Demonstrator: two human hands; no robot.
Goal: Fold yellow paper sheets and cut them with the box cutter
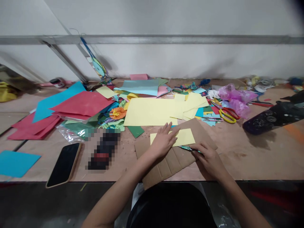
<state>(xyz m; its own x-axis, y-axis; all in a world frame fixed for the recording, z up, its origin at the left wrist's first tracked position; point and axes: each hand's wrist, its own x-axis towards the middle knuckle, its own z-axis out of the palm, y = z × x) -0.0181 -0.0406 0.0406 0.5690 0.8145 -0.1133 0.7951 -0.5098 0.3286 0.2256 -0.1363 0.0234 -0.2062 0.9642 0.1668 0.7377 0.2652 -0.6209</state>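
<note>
My left hand [163, 140] lies flat with fingers spread on a small pale-yellow paper strip [186, 137], pressing it onto a piece of brown cardboard [171, 163]. In my right hand [207, 156] is a slim teal, shiny tool with a dark pointed tip [186, 148]; its exact kind is hard to make out. The tip is at the strip's near edge, on the cardboard. Just beyond my hands lies a larger pale-yellow sheet [149, 110], with several smaller yellow pieces [193, 103] overlapping its right side.
Red sheets [83, 103] and blue paper [19, 163] lie to the left, near a phone [64, 163] and a pixelated dark object [104, 150]. On the right are yellow-and-red-handled scissors [228, 115], small snips [211, 119], a pink plastic bag [237, 96] and a dark bottle [273, 117].
</note>
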